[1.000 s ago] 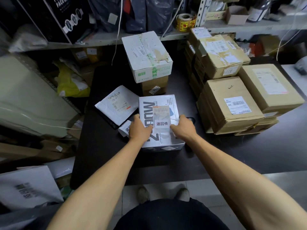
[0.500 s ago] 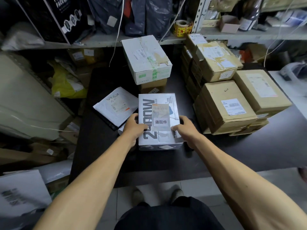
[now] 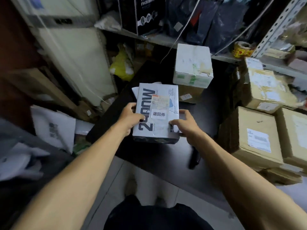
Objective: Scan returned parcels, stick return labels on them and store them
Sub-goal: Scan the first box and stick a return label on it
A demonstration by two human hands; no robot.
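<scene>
Head view looks down on a dark desk [image 3: 166,155] crowded with parcels. Both hands hold a white parcel [image 3: 157,112] with large dark lettering over the desk's left part, close to its left edge; whether its underside touches the desk cannot be told. The left hand [image 3: 131,118] has its grip clamped on the parcel's left side, thumb lying across the top face and fingers curled round the edge. The right hand [image 3: 184,125] is at the parcel's right near corner, its fingers bent and touching the top face and side, so the grip looks closed on the parcel there, though loosely. On the parcel's top sits a white return label [image 3: 158,114] with three printed characters, just below a shipping label [image 3: 160,101]. A white envelope [image 3: 134,92] peeks out from under the parcel's far left corner. Toward the far edge stands a white box [image 3: 192,65] on top of a small brown box [image 3: 189,95]. Along the right edge are stacked brown cartons [image 3: 255,140]. A dark slim object [image 3: 195,157], too blurred to identify, lies near the front edge, right of the parcel. A roll of yellow stickers [image 3: 243,49] rests on the shelf beyond the desk.
</scene>
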